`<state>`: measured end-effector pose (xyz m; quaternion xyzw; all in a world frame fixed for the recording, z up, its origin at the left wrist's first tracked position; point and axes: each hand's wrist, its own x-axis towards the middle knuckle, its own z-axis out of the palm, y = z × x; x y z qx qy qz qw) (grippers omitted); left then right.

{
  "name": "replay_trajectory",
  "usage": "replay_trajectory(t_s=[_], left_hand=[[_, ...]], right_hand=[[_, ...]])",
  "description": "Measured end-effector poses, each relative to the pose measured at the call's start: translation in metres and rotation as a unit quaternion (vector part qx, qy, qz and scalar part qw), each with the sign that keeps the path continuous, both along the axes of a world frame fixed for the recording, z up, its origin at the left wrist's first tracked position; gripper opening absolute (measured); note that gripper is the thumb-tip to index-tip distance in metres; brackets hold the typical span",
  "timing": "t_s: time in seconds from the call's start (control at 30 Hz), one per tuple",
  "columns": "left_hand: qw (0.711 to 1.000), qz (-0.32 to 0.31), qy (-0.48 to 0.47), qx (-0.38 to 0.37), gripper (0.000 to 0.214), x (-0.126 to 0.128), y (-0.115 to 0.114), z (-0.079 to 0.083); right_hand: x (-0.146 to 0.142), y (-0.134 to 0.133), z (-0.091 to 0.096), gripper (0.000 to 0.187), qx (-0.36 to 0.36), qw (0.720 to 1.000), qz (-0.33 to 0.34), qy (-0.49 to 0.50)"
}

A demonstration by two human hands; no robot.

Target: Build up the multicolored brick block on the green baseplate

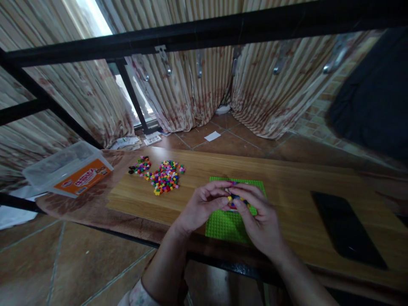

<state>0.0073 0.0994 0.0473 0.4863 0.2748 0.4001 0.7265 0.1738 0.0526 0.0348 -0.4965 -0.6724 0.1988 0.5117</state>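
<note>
Both of my hands meet over a green studded baseplate (228, 225) that lies on the wooden board. My left hand (205, 202) curls its fingers round one side of a small cluster of coloured toy bricks (234, 199). From the other side my right hand (258, 212) grips the same cluster, thumb and fingers closed on it. Yellow, blue, red and purple bits show between the fingers; the rest of the cluster is hidden. Left of the hands, a heap of small loose bricks (165, 176) in many colours is spread on the board.
A clear plastic box (72, 165) with an orange label stands at the left end. On the right lies a dark flat tablet-like object (347, 229). The wooden board (287, 191) rests on a brown cloth (137, 225). A black metal bar (204, 36) crosses above, before curtains (185, 93).
</note>
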Motion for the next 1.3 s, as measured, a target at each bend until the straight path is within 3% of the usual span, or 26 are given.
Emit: replay_trajectory(t_s=[0.2, 0.33, 0.5, 0.63, 0.97, 1.3], left_hand=[[1.000, -0.003, 0.003, -0.001, 0.043, 0.003, -0.002, 0.000], [1.000, 0.017, 0.013, 0.006, 0.042, 0.004, 0.000, 0.001], [0.983, 0.170, 0.062, -0.039, 0.031, -0.003, 0.013, -0.010], [0.962, 0.239, 0.111, -0.075, 0.021, -0.005, 0.019, -0.017], [0.974, 0.161, 0.142, -0.066, 0.021, 0.008, 0.014, -0.016], [0.978, 0.148, 0.138, -0.042, 0.028, 0.008, 0.014, -0.018]], right_hand=[[-0.001, -0.002, 0.000, 0.018, -0.001, 1.000, 0.006, 0.017], [0.005, 0.001, 0.000, 0.012, -0.004, 0.998, -0.036, 0.046], [0.025, 0.010, -0.002, 0.011, -0.039, 0.985, -0.139, 0.099], [0.034, 0.014, -0.008, 0.019, -0.086, 0.984, -0.133, 0.078], [0.033, 0.017, -0.019, 0.020, -0.081, 0.992, -0.088, -0.027], [0.034, 0.018, -0.014, 0.018, -0.071, 0.993, -0.085, -0.048]])
